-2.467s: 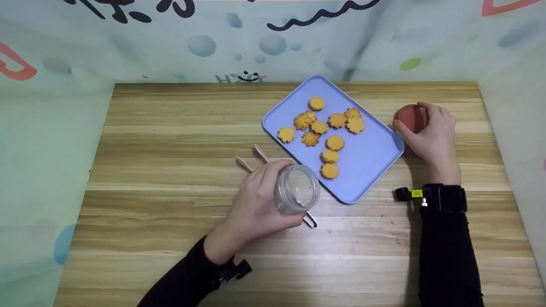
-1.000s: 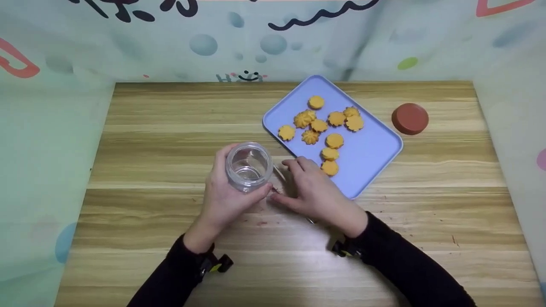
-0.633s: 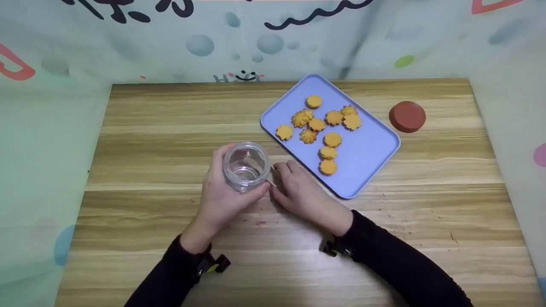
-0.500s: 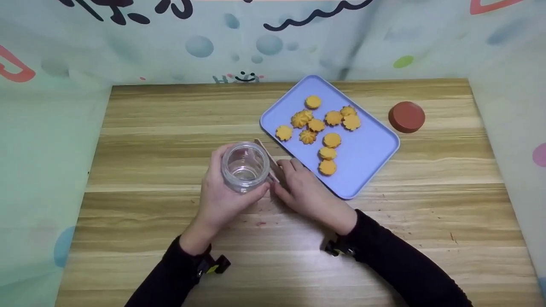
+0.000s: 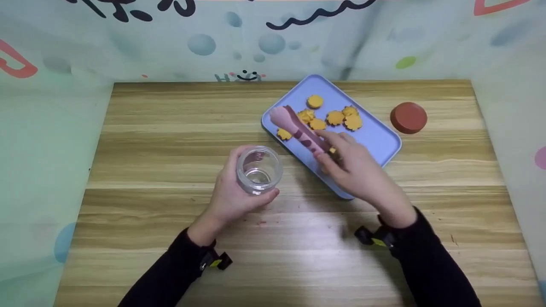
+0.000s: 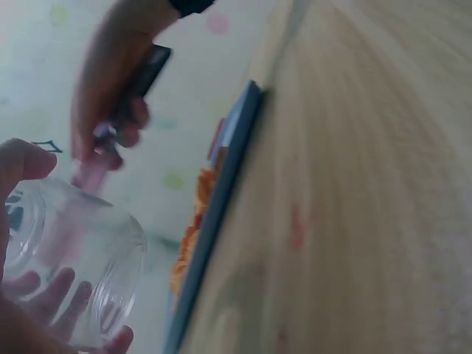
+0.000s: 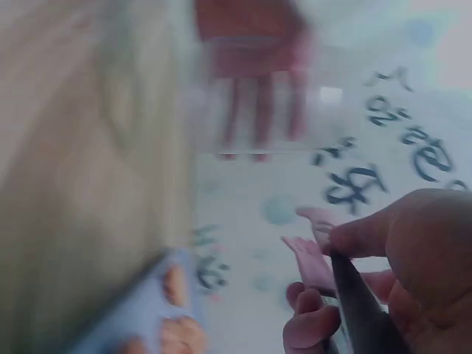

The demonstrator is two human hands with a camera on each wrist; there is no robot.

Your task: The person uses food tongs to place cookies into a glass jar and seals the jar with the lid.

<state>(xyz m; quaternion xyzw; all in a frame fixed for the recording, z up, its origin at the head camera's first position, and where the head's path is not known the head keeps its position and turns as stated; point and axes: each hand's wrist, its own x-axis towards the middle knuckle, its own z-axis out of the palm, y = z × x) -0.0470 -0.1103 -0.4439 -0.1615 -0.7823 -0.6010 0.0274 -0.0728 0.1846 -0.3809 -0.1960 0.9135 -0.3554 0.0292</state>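
My left hand grips a clear glass jar, its open mouth up, with nothing visible inside. Pink tongs are pinched between the thumb and fingers of my right hand, above the blue tray. Yellow flower-shaped cookies lie on that tray, some hidden under the tongs and hand. In the right wrist view the two tips of the tongs stand apart with nothing between them. The left wrist view shows fingers wrapped round the jar.
A round reddish-brown lid lies on the wooden table to the right of the tray. Small red specks mark the table in front of the jar. A patterned cloth stands along the back and sides.
My right hand has lifted the tongs from beside the jar and carried them right, over the tray. The jar has shifted slightly right in my left hand. Earlier, my right hand left the lid.
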